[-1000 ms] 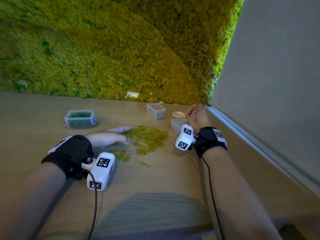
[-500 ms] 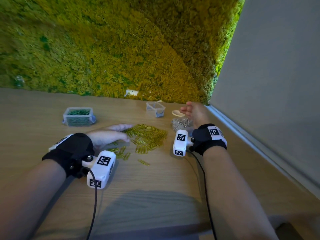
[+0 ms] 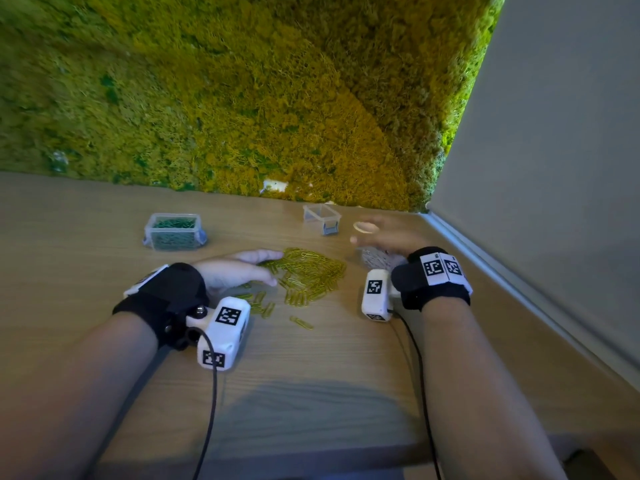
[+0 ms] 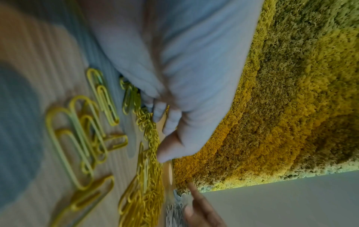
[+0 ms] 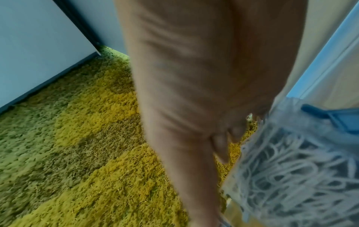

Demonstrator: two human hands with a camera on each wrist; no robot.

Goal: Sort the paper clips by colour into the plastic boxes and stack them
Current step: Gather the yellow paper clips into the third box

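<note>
Wood-grain tabletop against a fuzzy moss wall. Loose yellow paper clips sit mid-table, thin wire loops. The left hand lies flat on the pile's edge; the left wrist view shows its fingers relaxed among the clips. The right hand hovers spread, blurry, over the silver clips; only its wrist view shows they're in a clear box. A lidded clear box holds green clips, and a small empty box sits farther back.
</note>
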